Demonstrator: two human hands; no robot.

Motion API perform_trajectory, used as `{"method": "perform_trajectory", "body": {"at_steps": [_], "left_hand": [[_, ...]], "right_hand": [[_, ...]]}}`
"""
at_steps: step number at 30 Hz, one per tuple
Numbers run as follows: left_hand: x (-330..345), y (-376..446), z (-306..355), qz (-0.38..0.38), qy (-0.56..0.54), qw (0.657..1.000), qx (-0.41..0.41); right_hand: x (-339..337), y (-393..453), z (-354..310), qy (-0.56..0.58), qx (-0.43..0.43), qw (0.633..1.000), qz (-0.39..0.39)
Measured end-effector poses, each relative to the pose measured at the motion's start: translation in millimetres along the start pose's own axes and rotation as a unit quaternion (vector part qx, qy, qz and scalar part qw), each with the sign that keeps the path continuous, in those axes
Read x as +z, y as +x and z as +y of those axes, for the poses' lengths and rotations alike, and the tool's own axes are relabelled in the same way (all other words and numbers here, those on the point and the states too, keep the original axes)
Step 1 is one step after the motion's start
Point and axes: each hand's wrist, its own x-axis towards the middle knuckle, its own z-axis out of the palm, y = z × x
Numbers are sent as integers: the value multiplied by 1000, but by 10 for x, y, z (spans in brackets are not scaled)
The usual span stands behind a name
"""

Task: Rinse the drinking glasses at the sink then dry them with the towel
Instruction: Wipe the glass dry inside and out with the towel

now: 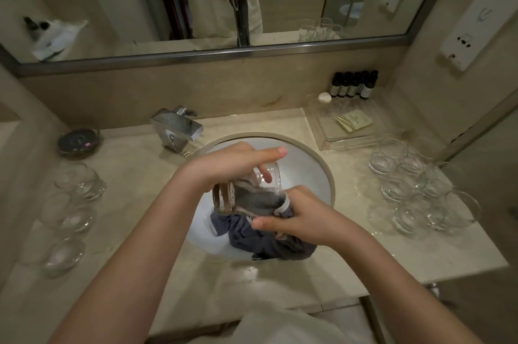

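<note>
Round white basin sink (314, 167) set in a beige stone counter (140, 175), chrome block tap (176, 130) at its back left, no water seen running. Over the bowl, a dark grey soft cloth towel (263, 240) hangs down with its bulk bunched on the near slope; one end is stuffed into the mouth of a clear, straight-sided drinking glass (246, 189) held on its side above the basin. Left hand (227, 167) wraps the glass from above, thumb and fingers curled round the wall near the base, one finger stretched out straight past it. Right hand (297, 217) pinches the towel at the glass's mouth, fingers closed on the cloth. Judgement: drying step in hand. The glass looks thin-walled and light, rigid, likely wet and so slippery, and breakable against the basin or stone; best held round the mid-wall with a full wrap, not by the rim. The towel is limp, absorbent, easy to bunch; take it in a wad. A cluster of like clear glasses (414, 189) stands on the counter to the right, packed touching, the counter among them glinting as if wet; a looser row of clear glasses (73, 203) stands on the left. Which group is finished I cannot tell. Behind the right cluster, a clear acrylic tray (350, 133), then small dark toiletry bottles (353, 85) against the wall. Small dark dish (78, 141) at far left.
</note>
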Motion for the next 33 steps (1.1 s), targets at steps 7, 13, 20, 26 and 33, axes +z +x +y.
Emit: {"method": "perform_trajectory", "body": {"at_steps": [7, 13, 20, 26, 33], "left_hand": [[-54, 69, -234, 34, -152, 987, -30], [184, 52, -413, 156, -343, 926, -39], [341, 128, -330, 394, -184, 877, 203], [268, 167, -291, 396, -139, 824, 381], [168, 176, -234, 318, -148, 884, 309]], "right_hand": [[179, -22, 84, -9, -8, 999, 46], [342, 13, 92, -62, -17, 982, 176], [369, 74, 58, 104, 38, 984, 142], [267, 19, -116, 417, 35, 905, 77], [271, 40, -118, 463, 54, 879, 99]]}}
